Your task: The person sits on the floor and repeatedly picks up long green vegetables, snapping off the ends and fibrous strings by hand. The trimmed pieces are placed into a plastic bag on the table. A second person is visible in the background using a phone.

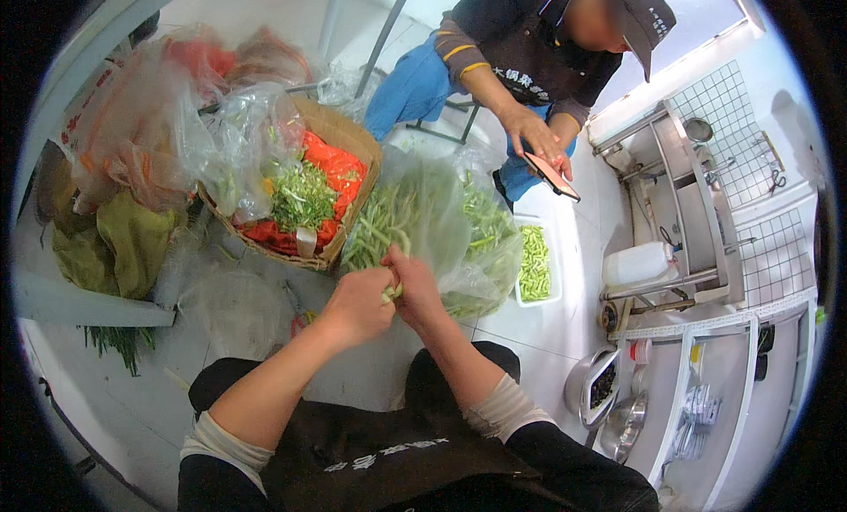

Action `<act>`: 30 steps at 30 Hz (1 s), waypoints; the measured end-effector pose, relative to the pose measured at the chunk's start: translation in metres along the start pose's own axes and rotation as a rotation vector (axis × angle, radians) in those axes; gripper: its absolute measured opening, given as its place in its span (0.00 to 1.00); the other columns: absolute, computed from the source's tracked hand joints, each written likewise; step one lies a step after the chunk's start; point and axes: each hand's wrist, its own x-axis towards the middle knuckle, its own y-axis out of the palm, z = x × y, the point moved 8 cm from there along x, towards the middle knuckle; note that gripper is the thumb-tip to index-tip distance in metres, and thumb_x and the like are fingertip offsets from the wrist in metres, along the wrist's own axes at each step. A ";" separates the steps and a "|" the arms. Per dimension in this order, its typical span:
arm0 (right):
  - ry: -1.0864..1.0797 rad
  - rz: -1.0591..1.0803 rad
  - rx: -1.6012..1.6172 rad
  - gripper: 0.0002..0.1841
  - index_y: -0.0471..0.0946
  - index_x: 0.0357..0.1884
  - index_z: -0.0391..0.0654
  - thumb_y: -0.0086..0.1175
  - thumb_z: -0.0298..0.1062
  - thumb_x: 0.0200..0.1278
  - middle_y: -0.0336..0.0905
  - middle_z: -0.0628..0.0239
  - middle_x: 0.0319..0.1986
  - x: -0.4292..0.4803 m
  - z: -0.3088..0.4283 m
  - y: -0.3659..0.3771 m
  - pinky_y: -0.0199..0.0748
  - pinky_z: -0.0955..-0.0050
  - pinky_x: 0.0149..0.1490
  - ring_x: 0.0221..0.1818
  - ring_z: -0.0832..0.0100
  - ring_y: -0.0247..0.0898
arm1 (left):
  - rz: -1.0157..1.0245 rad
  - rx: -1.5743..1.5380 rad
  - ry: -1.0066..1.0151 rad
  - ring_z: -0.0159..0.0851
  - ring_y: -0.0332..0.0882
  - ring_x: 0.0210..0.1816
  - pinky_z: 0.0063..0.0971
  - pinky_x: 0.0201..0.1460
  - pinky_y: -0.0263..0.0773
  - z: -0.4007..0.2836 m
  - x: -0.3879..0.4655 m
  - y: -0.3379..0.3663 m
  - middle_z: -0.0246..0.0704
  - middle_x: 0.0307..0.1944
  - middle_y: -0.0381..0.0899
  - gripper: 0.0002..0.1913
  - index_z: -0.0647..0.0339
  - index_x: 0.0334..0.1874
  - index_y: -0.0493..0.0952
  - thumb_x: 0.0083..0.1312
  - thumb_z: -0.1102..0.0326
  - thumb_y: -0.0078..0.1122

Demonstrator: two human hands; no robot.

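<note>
My left hand (360, 303) and my right hand (417, 285) meet in front of me, both closed around pale green vegetable stalks (393, 292). My fingers hide most of what they hold. Just beyond them stands a clear plastic bag (437, 194) full of long green stalks, and a few stalk ends rise at its near side by my right hand. To the left of the bag, a cardboard box (370, 148) lined with red plastic holds a heap of leafy green trimmings (301, 197). Past the bag on the right, a white plastic tub (554, 293) contains short cut green pieces (533, 264).
A seated co-worker (523, 55) faces me, holding a phone (552, 177). Scissors with red handles (301, 320) lie on the floor near my left forearm. Plastic bags (132, 115) and a yellowish sack (129, 247) crowd the left. A steel sink (701, 221) and metal bowls (622, 426) stand right.
</note>
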 end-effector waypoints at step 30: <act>0.107 0.217 0.137 0.18 0.75 0.33 0.46 0.51 0.50 0.73 0.72 0.73 0.24 -0.029 0.028 0.027 0.66 0.76 0.27 0.26 0.79 0.68 | -0.084 -0.299 -0.024 0.37 0.77 0.29 0.29 0.35 0.72 -0.009 -0.003 -0.003 0.39 0.25 0.79 0.04 0.62 0.30 0.77 0.55 0.70 0.58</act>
